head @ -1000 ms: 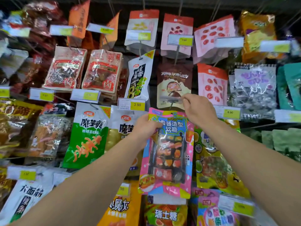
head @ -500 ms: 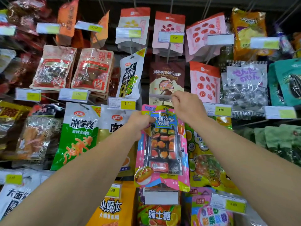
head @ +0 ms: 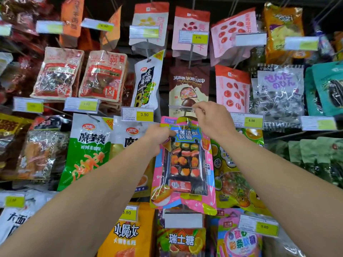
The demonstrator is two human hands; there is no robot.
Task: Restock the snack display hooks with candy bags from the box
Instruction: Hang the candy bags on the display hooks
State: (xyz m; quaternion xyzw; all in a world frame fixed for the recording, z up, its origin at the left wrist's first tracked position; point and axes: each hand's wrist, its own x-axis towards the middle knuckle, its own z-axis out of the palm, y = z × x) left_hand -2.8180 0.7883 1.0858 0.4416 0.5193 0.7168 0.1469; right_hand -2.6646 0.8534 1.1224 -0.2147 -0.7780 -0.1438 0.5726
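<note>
A pink and blue candy bag (head: 184, 164) with sushi-shaped gummies behind a clear window hangs upright in front of the display, its top edge just under a clear price-tag holder (head: 181, 107) at the end of a hook. My left hand (head: 157, 137) pinches the bag's upper left edge. My right hand (head: 211, 117) is above the bag's upper right corner, fingers closed on the right end of the tag holder. The hook's wire is hidden behind the holder and my hand. The box is out of view.
Snack bags hang on hooks all around: a brown chocolate bag (head: 188, 86) right behind the holder, a yellow-green fruit candy bag (head: 235, 173) to the right, white and green bags (head: 87, 149) to the left. Price tags (head: 137, 114) stick out at hook ends.
The view has shifted slightly. The bag has risen a little towards the tag holder, with both hands keeping their grips.
</note>
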